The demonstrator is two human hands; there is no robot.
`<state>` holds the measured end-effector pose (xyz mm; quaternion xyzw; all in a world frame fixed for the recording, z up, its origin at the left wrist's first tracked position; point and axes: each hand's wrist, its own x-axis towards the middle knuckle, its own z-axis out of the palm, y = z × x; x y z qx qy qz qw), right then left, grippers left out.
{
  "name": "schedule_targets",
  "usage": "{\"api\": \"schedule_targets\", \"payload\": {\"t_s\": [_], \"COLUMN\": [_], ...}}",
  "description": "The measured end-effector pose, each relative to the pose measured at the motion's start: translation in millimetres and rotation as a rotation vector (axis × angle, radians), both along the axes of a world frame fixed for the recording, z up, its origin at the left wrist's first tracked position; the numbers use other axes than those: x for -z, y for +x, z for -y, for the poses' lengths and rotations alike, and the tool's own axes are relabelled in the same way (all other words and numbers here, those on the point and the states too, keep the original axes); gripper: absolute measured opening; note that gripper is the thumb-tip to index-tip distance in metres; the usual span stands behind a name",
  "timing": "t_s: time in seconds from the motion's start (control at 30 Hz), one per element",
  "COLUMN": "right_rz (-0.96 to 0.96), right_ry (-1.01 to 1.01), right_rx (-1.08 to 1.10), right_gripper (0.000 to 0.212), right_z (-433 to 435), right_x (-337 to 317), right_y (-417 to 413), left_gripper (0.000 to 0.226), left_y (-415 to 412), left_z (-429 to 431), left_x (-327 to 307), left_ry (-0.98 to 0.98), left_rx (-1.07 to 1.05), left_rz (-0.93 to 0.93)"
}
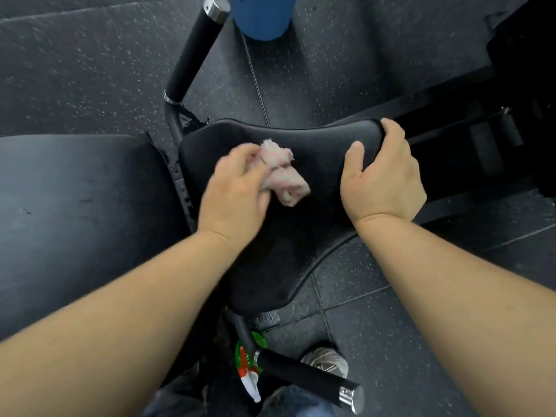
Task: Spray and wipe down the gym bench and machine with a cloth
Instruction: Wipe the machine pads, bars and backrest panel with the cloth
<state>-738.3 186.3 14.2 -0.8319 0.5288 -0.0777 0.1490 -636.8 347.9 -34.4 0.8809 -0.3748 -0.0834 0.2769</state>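
Through the head camera I count two hands, one cloth, two black pads and two foam-grip handles. The left hand (237, 188), blurred, bunches the pink-white cloth (285, 176) in its fingers against the middle of the seat pad (301, 136). At three o'clock from the cloth, the right hand (382, 182) curls its fingers over the pad's edge, thumb on top. The larger bench pad (75, 212) lies at nine o'clock.

The floor (90, 70) is dark speckled rubber tile.

The upper handle (195, 52) points toward twelve o'clock and the lower handle (310, 377) toward five. A green spray bottle (249, 356) shows at six, partly hidden behind the frame tube. There is a blue container (261, 16) at twelve and a shoe (328, 359) at five.
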Motion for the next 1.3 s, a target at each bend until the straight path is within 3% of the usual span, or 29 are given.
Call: {"api": "schedule_targets", "payload": {"t_s": [0.13,0.27,0.33,0.43,0.5,0.6,0.63,0.7,0.77,0.83,0.9,1.0,1.1,1.23,1.3], "right_rz": [0.001,0.023,0.028,0.042,0.065,0.091,0.093,0.105,0.112,0.129,0.228,0.470,0.526,0.746,0.838], "right_ry": [-0.013,-0.008,-0.001,0.006,0.005,0.020,0.033,0.068,0.099,0.166,0.324,0.575,0.663,0.852,1.015], "right_rx": [-0.006,0.005,0.007,-0.008,-0.010,-0.005,-0.004,-0.013,-0.023,0.011,0.064,0.119,0.047,0.160,0.238], "right_gripper": [0.057,0.056,0.055,0.055,0.054,0.053,0.054,0.054,0.052,0.048,0.043,0.042,0.040,0.034,0.035], "right_z": [-1,0,0,-2,-2,-1,0,2,4,8,18,34,37,40,46], "right_x": [2,2,1,1,2,0,1,1,-1,-6,-11,-9,-4,-3,-3], "right_y": [0,0,0,0,-1,0,-2,-5,-6,-7,-9,-23,-34,-33,-34], "left_gripper": [0.056,0.035,0.037,0.042,0.047,0.044,0.039,0.025,0.022,0.032,0.047,0.030,0.017,0.031,0.038], "left_y": [36,-26,-31,9,27,15,6,-17,-37,-36,-6,25,-15,-80,-70], "left_z": [9,26,21,8,14,53,69,84,74,48,33,41,71,71,67], "left_x": [7,1,0,12,13,1,-3,-9,-10,-4,1,-2,-20,-28,-33], "left_ry": [0.041,-0.127,-0.164,-0.166,-0.190,-0.332,-0.353,-0.420,-0.417,-0.342,-0.336,-0.332,-0.328,-0.392,-0.448], "left_rx": [-0.260,-0.065,0.110,0.283,0.104,-0.583,-0.709,-0.597,-0.252,0.026,-0.098,-0.485,-0.431,-0.082,-0.102], "left_rz": [-0.046,-0.052,-0.100,-0.025,-0.092,-0.344,-0.379,-0.258,-0.212,-0.250,-0.361,-0.484,-0.373,-0.269,-0.435]}}
